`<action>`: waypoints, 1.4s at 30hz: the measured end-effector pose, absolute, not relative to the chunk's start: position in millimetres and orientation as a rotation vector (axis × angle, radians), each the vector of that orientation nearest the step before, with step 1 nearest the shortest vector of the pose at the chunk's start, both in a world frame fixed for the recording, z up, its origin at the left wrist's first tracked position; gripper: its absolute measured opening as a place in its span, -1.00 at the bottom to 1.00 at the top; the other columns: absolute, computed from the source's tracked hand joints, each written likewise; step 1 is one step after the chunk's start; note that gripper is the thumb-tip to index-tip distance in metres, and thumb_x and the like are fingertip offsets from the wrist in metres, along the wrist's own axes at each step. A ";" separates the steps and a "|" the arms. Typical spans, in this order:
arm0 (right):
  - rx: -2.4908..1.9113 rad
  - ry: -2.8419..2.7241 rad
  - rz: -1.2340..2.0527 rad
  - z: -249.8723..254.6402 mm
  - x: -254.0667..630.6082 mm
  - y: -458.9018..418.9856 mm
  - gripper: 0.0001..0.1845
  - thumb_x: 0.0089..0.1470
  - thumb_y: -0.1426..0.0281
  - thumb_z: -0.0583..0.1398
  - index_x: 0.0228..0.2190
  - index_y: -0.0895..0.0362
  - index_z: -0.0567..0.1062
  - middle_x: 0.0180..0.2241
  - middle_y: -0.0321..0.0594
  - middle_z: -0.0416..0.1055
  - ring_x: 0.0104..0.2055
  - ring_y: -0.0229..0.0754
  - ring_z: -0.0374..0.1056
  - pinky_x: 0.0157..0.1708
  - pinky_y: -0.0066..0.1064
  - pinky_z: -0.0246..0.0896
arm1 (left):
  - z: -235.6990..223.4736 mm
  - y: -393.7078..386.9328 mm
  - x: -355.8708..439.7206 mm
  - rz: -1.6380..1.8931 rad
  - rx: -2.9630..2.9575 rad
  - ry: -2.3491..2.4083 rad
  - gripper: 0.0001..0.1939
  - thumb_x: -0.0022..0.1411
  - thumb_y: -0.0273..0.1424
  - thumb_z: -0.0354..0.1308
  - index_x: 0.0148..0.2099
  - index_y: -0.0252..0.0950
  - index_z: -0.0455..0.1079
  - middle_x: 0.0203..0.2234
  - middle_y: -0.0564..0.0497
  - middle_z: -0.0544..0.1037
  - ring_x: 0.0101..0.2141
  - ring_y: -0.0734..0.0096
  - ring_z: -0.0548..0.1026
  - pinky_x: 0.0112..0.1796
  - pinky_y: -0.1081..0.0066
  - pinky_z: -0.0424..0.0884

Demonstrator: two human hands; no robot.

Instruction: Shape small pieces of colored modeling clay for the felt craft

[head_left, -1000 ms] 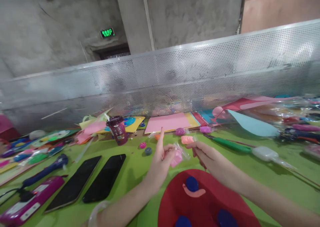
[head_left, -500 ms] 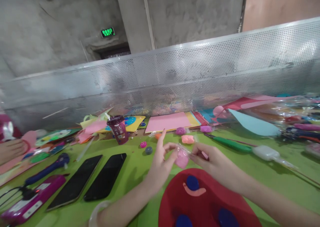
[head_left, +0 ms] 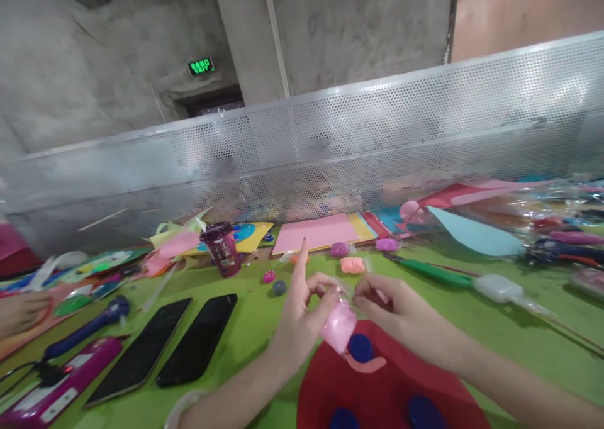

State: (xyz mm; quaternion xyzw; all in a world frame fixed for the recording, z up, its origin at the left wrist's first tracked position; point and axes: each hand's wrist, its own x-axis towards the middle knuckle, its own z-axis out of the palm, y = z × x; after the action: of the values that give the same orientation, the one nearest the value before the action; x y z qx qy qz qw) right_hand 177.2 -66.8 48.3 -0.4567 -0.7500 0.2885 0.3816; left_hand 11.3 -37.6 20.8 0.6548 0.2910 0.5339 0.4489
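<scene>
My left hand (head_left: pixel 304 319) pinches a small packet of pink clay (head_left: pixel 338 326) in clear plastic, index finger pointing up. My right hand (head_left: pixel 394 306) has its fingertips closed at the upper right edge of the plastic wrapper; a bit of pink shows under its fingers, too small to make out. The packet hangs just above a red round disc (head_left: pixel 377 397). On the disc are dark blue discs (head_left: pixel 361 347) and a curved salmon-pink strip (head_left: pixel 365 365), its left end partly behind the packet.
Left of my hands lie two black phones (head_left: pixel 198 338), a purple power strip (head_left: pixel 61 378) and a blue-handled tool (head_left: pixel 87 328). A purple cup (head_left: pixel 221 250) and wrapped clay packets (head_left: pixel 352 265) stand beyond. A green-handled tool (head_left: pixel 436 273) lies right. Another person's hand (head_left: pixel 21 312) rests far left.
The pink packet has tipped downward and hangs lower, over the disc's upper edge. Both hands stay close together. At far left, the other person's hand has shifted down.
</scene>
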 end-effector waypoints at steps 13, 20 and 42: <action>-1.139 -1.960 0.646 50.5 175.8 -69.6 -0.79 0.11 0.33 0.06 -0.51 0.14 0.32 -0.59 -0.35 0.19 -0.54 -0.32 0.08 -0.58 -0.48 0.01 | 19.0 -44.1 14.0 1.353 1.754 0.750 -0.16 0.21 -0.37 0.07 0.32 -0.18 -0.45 -0.43 0.07 0.46 -0.39 0.39 0.38 -0.23 0.32 0.29; -1.203 -2.021 0.596 47.0 178.3 -62.0 -0.82 0.13 0.33 0.06 -0.44 0.14 0.38 -0.58 -0.34 0.22 -0.53 -0.31 0.08 -0.56 -0.48 0.00 | 24.4 -43.2 15.8 1.462 1.654 0.813 -0.16 0.19 -0.41 0.08 0.32 -0.15 -0.43 -0.44 0.08 0.47 -0.34 0.38 0.41 -0.15 0.30 0.28; -1.113 -1.946 0.503 33.1 176.2 -58.5 -0.60 0.19 0.37 -0.11 0.04 0.13 0.22 -0.27 -0.14 0.38 -0.25 -0.21 0.37 -0.21 -0.33 0.30 | 7.3 0.7 4.7 1.396 1.594 0.898 -0.45 0.22 -0.21 0.02 0.21 -0.23 0.03 0.04 -0.19 0.34 0.02 0.19 0.33 -0.01 0.19 0.22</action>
State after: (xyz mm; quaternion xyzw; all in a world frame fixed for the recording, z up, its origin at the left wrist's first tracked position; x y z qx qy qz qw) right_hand 176.2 -58.5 33.1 -0.4419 -0.7727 0.1997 0.4097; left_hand 4.7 0.7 7.3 0.6325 0.3562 0.5539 0.4078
